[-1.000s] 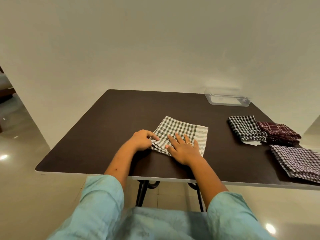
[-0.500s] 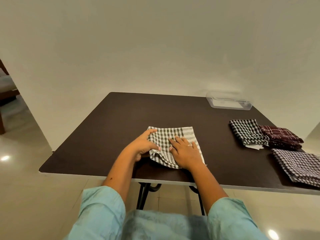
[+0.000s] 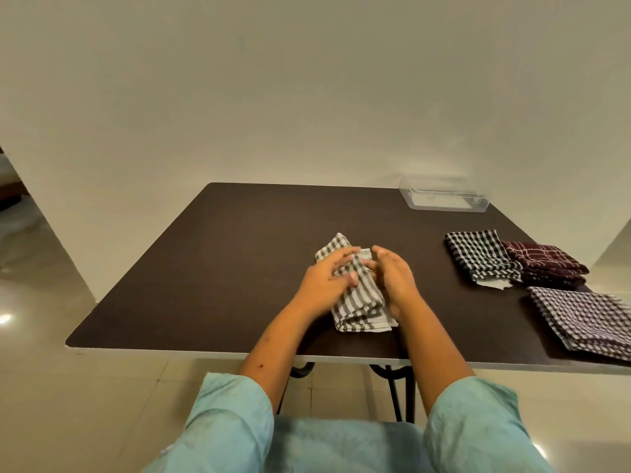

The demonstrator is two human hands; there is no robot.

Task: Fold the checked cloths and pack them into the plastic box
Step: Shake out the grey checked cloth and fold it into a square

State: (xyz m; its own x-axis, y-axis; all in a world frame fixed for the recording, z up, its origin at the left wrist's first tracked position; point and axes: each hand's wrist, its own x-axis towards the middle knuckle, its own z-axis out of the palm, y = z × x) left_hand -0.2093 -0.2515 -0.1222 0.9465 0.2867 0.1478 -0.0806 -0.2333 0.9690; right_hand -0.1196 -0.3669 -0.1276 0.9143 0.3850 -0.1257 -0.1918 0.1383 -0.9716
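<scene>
Dark bench [image 3: 239, 268]: your left hand [image 3: 324, 285] lies spread on the green checked cloth [image 3: 358, 302], right hand [image 3: 392, 278] open against its edge; three folded cloths [image 3: 485, 257] sit right, clear plastic box [image 3: 447, 198] beyond.

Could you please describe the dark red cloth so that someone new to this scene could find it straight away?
Start at the dark brown table and go to its right side, nearer than the clear plastic box. Three folded cloths lie there; the dark red cloth lies just right of the black-and-white checked cloth. It alone is maroon with thin pale lines.
</scene>
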